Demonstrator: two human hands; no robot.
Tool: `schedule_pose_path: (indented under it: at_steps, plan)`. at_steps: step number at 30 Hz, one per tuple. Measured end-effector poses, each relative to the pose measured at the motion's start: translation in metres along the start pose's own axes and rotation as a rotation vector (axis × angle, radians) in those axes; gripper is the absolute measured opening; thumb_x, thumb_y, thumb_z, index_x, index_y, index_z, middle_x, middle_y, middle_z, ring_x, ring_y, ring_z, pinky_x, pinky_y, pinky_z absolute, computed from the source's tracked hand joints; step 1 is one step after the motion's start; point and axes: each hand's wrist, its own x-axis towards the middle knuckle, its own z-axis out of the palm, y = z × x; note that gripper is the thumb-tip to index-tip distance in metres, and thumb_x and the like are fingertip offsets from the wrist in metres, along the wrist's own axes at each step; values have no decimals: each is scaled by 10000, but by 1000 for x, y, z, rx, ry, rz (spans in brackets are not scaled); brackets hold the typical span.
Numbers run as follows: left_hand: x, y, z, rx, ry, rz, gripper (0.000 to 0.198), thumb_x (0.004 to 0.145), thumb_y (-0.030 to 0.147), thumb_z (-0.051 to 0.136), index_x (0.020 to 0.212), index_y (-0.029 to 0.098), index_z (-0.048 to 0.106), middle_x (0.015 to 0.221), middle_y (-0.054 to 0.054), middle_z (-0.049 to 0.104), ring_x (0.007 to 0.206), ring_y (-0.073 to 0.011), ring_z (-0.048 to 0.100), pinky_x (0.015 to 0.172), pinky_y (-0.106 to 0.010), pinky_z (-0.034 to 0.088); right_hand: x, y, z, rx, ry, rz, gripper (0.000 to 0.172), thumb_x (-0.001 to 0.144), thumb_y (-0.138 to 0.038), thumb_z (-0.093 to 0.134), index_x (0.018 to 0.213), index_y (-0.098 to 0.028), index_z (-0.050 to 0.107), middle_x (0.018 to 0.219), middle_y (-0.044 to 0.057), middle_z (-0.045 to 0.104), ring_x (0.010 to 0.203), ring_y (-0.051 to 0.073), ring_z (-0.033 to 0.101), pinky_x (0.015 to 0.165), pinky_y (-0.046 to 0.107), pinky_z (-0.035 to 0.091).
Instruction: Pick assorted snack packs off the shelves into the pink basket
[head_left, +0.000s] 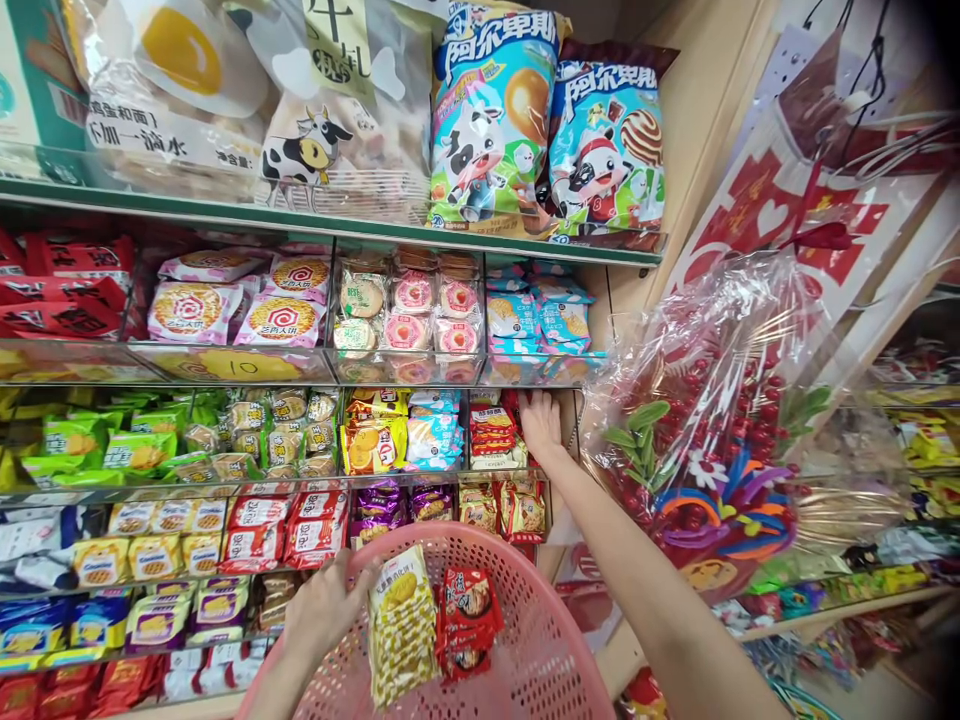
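Observation:
My left hand (322, 605) is closed on the rim of a pink perforated plastic basket (547, 610), tilted toward the shelves. Inside the basket lie a stack of yellow-and-white wrapped biscuits (405, 630) and a stack of red snack packets (469, 625). At the right end of a middle shelf, my right hand (541, 425) reaches into a compartment. Red-wrapped snack packets (491, 425) sit just to its left. The fingertips are partly hidden inside, so I cannot make out whether they hold anything.
Packed shelves of wrapped snacks fill the left side, with clear dividers and a green shelf edge (337, 222) above. Large snack bags (495, 120) stand on top. To the right, a cellophane-wrapped bouquet (720, 450) hangs close to my right forearm.

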Motion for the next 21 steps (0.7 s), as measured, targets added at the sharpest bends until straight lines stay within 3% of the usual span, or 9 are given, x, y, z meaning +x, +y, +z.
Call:
schedule_pose_path:
  at_steps: [12,21]
  plan:
    - [1,1,2,-32,-16,-1,602,785,597,300,1144,163,510,1042,-168,650,1000,-314,591,813,-400,420,-14,-3,-10,5,49,51,350,822,-35,321,1105,-121,510,978,164,579,944,272,461,867,439,258]
    - [1,4,1,-3,-5,19,601,793,596,283,1144,164,509,1014,-166,660,962,-312,609,789,-391,423,-22,3,-20,53,46,131,263,856,-103,315,979,-110,547,966,148,576,895,248,506,738,348,357]
